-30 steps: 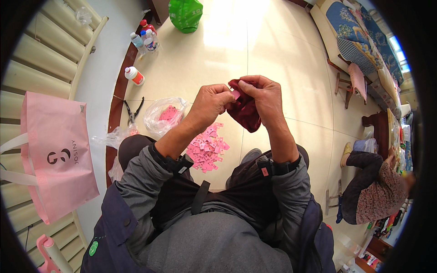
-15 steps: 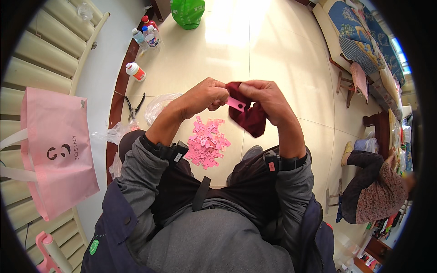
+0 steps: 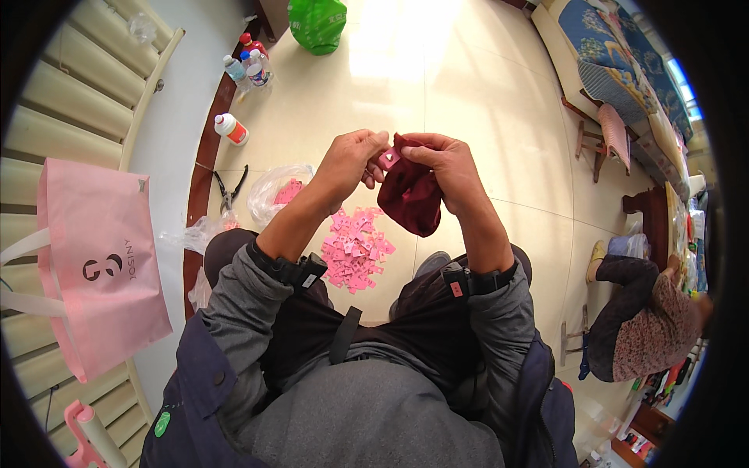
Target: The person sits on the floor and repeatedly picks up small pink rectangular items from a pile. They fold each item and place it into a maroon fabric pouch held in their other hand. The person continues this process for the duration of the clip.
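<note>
Above the floor, in front of my body, my right hand pinches the top of a limp dark red cloth piece, which hangs below the fingers. Whether it is a sock or another garment, I cannot tell. At its upper left edge sits a small pink tag with a light triangular gap. My left hand is closed at the tag's left side, thumb and fingertips on its edge. Under my hands, on the floor, lies a loose heap of pink tags.
Left of the heap lie a clear plastic bag with pink tags and black-handled pliers. Bottles and a white bottle stand along the wall. A pink bag is at far left; another person sits at right.
The pink strip, earlier stretched across the cloth, now shows only as a short piece at its upper left. The cloth and my right hand have shifted slightly left.
</note>
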